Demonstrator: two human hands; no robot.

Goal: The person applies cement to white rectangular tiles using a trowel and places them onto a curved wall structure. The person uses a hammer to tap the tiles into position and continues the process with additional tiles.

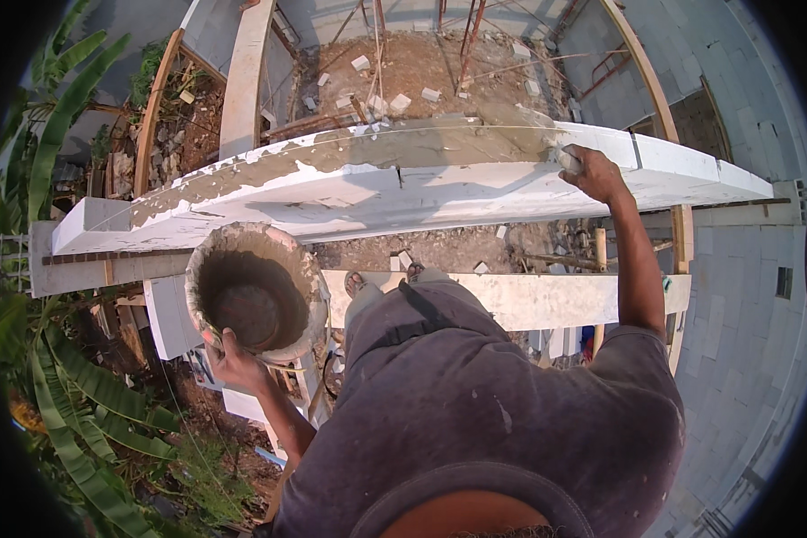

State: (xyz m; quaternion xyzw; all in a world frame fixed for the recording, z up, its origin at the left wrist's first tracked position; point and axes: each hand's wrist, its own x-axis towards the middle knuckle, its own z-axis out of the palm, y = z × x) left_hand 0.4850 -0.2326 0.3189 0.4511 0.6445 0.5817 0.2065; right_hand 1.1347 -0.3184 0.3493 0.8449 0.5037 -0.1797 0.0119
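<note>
My left hand grips the near rim of a mortar-crusted bucket, which is tilted so its inside faces up at me. Grey mortar coats the bucket's inner wall. Farther right, my right hand is closed around the pale handle of a trowel. The trowel's blade reaches left over the wall top and is hard to tell from the mortar there. Wet mortar lies in a ragged layer along the top of the white block wall. A thin string runs along the wall's top.
I stand on a plank behind the wall, high above the ground. Timber posts and thin red metal poles rise beyond it. Block offcuts litter the dirt below. Banana leaves crowd the left; a grey block wall stands right.
</note>
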